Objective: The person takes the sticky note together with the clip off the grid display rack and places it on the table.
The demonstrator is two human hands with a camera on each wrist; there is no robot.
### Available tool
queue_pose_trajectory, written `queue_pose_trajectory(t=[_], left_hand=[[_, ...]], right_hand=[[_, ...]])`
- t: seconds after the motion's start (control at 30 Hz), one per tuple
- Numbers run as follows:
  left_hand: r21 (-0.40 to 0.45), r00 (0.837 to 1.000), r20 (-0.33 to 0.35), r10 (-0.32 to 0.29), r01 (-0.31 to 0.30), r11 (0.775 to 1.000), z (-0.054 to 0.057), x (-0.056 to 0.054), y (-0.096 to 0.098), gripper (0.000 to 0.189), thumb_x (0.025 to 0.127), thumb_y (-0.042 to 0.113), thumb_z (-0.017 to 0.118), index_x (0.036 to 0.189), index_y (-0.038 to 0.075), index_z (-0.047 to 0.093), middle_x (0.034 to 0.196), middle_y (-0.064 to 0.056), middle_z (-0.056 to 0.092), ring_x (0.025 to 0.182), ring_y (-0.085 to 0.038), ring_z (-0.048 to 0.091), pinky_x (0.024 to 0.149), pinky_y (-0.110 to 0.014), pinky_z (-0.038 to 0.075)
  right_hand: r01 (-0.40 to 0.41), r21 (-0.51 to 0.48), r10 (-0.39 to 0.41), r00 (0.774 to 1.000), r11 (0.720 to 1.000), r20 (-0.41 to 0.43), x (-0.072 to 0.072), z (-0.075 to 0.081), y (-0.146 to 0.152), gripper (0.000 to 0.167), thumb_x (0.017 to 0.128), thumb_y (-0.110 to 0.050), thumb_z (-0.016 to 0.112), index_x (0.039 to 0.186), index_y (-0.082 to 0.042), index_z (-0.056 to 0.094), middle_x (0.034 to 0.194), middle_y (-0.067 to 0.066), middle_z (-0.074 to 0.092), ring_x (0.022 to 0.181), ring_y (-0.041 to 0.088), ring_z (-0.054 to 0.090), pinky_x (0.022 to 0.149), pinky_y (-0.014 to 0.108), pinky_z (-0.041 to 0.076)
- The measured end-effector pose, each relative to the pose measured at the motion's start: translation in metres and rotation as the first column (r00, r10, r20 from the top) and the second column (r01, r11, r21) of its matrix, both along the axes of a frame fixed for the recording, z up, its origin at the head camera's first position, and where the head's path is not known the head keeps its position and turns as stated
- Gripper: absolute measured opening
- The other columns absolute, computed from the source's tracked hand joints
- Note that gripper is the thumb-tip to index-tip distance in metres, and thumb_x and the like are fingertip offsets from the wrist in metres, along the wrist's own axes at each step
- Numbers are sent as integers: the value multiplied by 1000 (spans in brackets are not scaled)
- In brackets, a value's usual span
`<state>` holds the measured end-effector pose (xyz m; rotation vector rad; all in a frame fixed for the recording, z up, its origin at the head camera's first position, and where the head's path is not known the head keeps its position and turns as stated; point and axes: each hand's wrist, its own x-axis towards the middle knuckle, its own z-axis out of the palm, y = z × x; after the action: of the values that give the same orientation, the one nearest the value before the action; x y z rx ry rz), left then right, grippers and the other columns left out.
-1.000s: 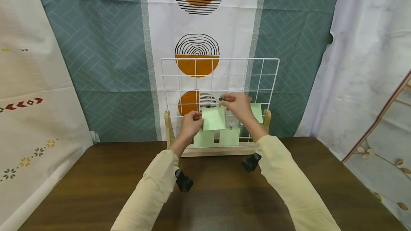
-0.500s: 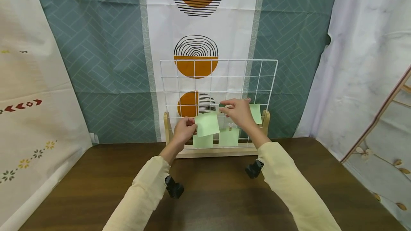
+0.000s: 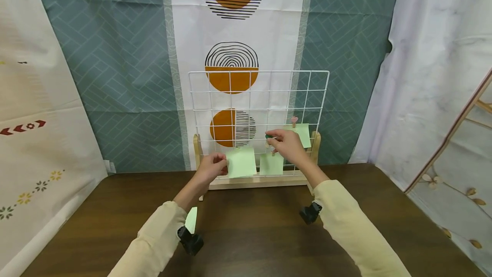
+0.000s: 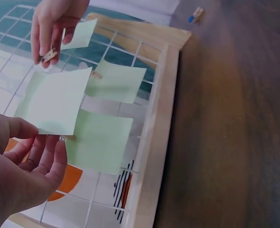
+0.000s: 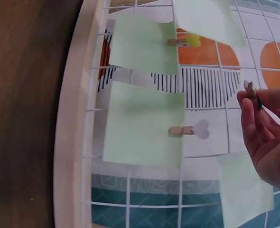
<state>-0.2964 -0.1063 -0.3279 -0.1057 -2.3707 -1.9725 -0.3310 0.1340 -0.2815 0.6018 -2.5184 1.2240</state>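
My left hand (image 3: 212,168) pinches the edge of a pale green paper note (image 4: 57,99) between thumb and fingers. In the head view this note overlaps the lower-left note on the white wire grid panel (image 3: 259,109). Between thumb and fingertips of my right hand (image 3: 286,144) is a small wooden clothespin (image 5: 252,90) with a green decoration, in front of the grid. Two lower notes hang there, one by a yellow-heart clothespin (image 5: 193,40), the other by a white-heart clothespin (image 5: 201,129). A third note (image 3: 303,135) hangs higher at right, beneath a pink-heart clothespin (image 3: 294,121).
A wooden stand (image 3: 261,183) holds the grid upright on the dark wood table (image 3: 261,234). Another green note (image 3: 191,220) lies beside my left forearm, partly hidden. One blue-ended clothespin (image 4: 196,15) lies on the table beyond the stand's far end. Patterned cloth hangs behind.
My left hand has moved left and down with its note, away from the right hand. My right hand, still pinching the clothespin, has dropped slightly, uncovering the pink-heart clothespin.
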Motion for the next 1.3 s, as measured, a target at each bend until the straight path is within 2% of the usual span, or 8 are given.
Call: queue_pose_trajectory(t=[0.17, 0.3, 0.4, 0.53, 0.77, 0.97, 1.1, 1.3], left_hand=[[-45, 1000, -4, -22, 22, 999, -12, 9, -6, 10, 94, 2, 54, 100, -6, 56, 89, -13, 58, 77, -22, 61, 77, -39, 55], [-50, 999, 14, -45, 46, 998, -21, 15, -10, 9, 93, 1, 55, 99, -7, 56, 87, -11, 57, 74, -21, 60, 74, -37, 56], [-55, 998, 19, -54, 55, 997, -28, 20, -12, 9, 92, -1, 55, 98, -7, 56, 86, -11, 57, 73, -22, 60, 74, -40, 56], [-74, 997, 4, -73, 74, 995, -36, 26, -15, 9, 91, -1, 56, 97, -7, 55, 85, -11, 58, 74, -24, 60, 72, -41, 55], [-88, 995, -1, -97, 97, 991, -47, 37, -20, 7, 91, -2, 57, 95, -8, 56, 84, -9, 56, 72, -21, 57, 68, -42, 53], [-95, 997, 37, -72, 75, 993, -57, 44, -27, 5, 90, -3, 57, 94, -7, 58, 81, -8, 57, 71, -21, 56, 68, -41, 52], [-111, 998, 44, -46, 50, 993, -62, 48, -32, 5, 89, -3, 58, 93, -6, 58, 81, -9, 56, 70, -21, 55, 65, -39, 52], [-130, 998, 62, -29, 37, 991, -69, 52, -40, 8, 90, -2, 59, 96, -7, 57, 83, -10, 56, 72, -22, 56, 65, -39, 53]], right_hand=[[21, 1, -21, 999, 1000, 36, 3, -11, 1, 29, 96, -10, 60, 122, 1, 64, 100, 16, 70, 74, 30, 69, 60, 31, 51], [36, 1, -36, 999, 999, -6, 6, -19, 4, 28, 94, -9, 61, 121, 1, 65, 96, 15, 71, 72, 28, 69, 59, 32, 51], [37, -7, -37, 999, 999, -30, 9, -25, 8, 28, 93, -8, 62, 120, 2, 66, 99, 16, 71, 72, 29, 69, 60, 32, 52], [19, -27, -19, 1000, 999, -13, 10, -34, 16, 27, 92, -6, 63, 118, 4, 66, 104, 19, 69, 73, 34, 68, 60, 33, 54], [9, -20, -8, 999, 1000, 47, 14, -49, 34, 26, 93, -5, 62, 116, 6, 66, 109, 20, 67, 94, 31, 67, 68, 36, 56], [-10, 32, 8, 998, 999, 70, 20, -60, 52, 27, 93, -5, 63, 116, 8, 65, 105, 21, 68, 83, 32, 67, 67, 37, 55], [-6, 49, 1, 996, 999, 92, 24, -67, 65, 27, 93, -7, 63, 116, 6, 65, 105, 20, 69, 82, 32, 67, 69, 41, 55], [2, 54, -9, 992, 999, 127, 28, -76, 84, 27, 93, -8, 64, 115, 6, 66, 109, 21, 67, 80, 29, 67, 62, 35, 55]])
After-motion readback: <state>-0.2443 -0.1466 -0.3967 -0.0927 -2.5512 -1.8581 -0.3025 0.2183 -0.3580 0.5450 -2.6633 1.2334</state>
